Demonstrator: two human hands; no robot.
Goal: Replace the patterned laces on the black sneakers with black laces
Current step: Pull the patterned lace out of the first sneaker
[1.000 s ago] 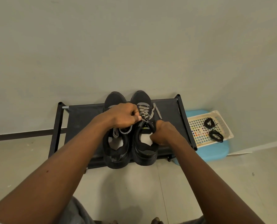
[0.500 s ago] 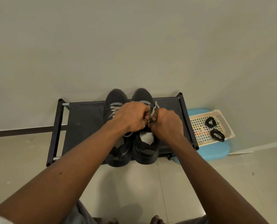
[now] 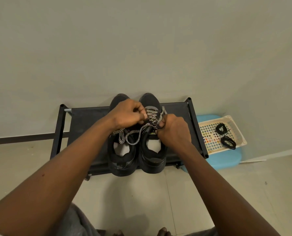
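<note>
Head view: left hand (image 3: 126, 114) and right hand (image 3: 173, 132) curl their fingers, pinching the patterned lace (image 3: 133, 133) over the right of 2 sneakers (image 3: 152, 159) on the rack (image 3: 87, 120) — soft, limp, light, it probably pulls best gripped close to an eyelet.

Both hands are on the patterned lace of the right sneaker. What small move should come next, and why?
Probably draw the patterned lace out of its topmost eyelets: the left hand and right hand both grip it, and it crosses the tongue of the right sneaker.
</note>
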